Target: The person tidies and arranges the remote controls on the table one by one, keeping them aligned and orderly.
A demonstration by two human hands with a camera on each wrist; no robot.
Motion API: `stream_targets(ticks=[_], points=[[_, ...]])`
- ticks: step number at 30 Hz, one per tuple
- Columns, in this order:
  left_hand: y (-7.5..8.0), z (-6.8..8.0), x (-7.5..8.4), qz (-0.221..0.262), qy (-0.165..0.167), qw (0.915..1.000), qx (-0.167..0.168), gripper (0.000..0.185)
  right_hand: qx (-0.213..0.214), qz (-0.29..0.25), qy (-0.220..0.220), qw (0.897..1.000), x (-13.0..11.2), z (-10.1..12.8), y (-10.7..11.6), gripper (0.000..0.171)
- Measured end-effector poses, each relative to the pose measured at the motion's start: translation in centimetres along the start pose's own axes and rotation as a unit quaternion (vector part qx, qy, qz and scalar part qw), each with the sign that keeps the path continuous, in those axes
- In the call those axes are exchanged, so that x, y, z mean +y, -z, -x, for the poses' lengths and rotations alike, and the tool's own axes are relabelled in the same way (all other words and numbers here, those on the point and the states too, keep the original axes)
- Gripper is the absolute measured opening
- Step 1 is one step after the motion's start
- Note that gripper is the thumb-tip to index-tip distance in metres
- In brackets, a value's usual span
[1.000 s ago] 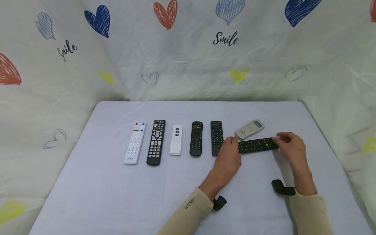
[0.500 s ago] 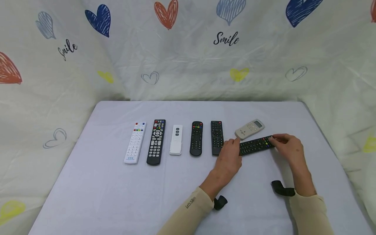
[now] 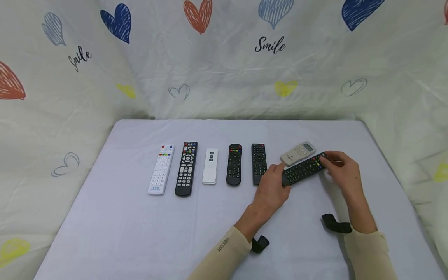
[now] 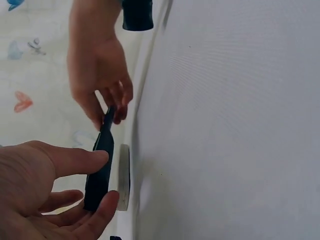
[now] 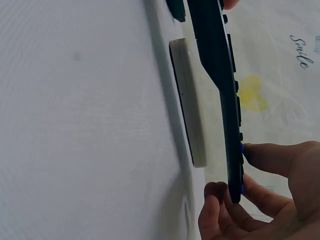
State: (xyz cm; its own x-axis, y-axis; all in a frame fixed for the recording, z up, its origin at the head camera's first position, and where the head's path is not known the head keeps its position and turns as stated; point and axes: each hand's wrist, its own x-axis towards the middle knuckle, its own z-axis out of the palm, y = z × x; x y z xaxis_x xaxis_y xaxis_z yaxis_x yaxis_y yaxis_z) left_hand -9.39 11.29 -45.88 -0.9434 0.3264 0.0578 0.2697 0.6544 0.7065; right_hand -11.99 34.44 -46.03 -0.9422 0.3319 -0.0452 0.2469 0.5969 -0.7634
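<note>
Both hands hold a black remote control (image 3: 303, 169) with rows of small buttons, slanting up to the right in the head view. My left hand (image 3: 271, 187) grips its lower left end, thumb on one face in the left wrist view. At the other end, by the coloured buttons, my right hand (image 3: 343, 173) pinches it between thumb and fingers. Both wrist views show this black remote (image 5: 212, 50) raised off the table. Just behind it lies a beige remote (image 3: 297, 153) with a small display. Left of my left hand is another black remote (image 3: 259, 161), its lower end partly covered.
Further left, a row of remotes lies on the white-covered table (image 3: 168, 233): a rounded black remote (image 3: 233, 165), a small white remote (image 3: 210, 167), a long black remote (image 3: 186, 169) and a white remote (image 3: 161, 169). A heart-printed cloth (image 3: 224, 77) hangs behind the table.
The held black remote has gone from nearly level to a steeper slant, its right end moving back beside the beige remote. My right hand has shifted slightly left and back with it.
</note>
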Motion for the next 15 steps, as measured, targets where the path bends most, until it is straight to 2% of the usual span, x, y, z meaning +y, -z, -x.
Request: stream_targets(ticks=[6,15], points=[[0.3,0.3,0.1,0.036,0.001,0.9993,0.006,0.071,-0.02,-0.09,0.013,0.996,-1.0,-0.3,-0.4,0.057],[0.1,1.0,-0.4,0.097,0.016,0.9948,0.028,0.067,-0.044,-0.163,0.038,0.985,-3.1,-0.8,-1.8,0.059]])
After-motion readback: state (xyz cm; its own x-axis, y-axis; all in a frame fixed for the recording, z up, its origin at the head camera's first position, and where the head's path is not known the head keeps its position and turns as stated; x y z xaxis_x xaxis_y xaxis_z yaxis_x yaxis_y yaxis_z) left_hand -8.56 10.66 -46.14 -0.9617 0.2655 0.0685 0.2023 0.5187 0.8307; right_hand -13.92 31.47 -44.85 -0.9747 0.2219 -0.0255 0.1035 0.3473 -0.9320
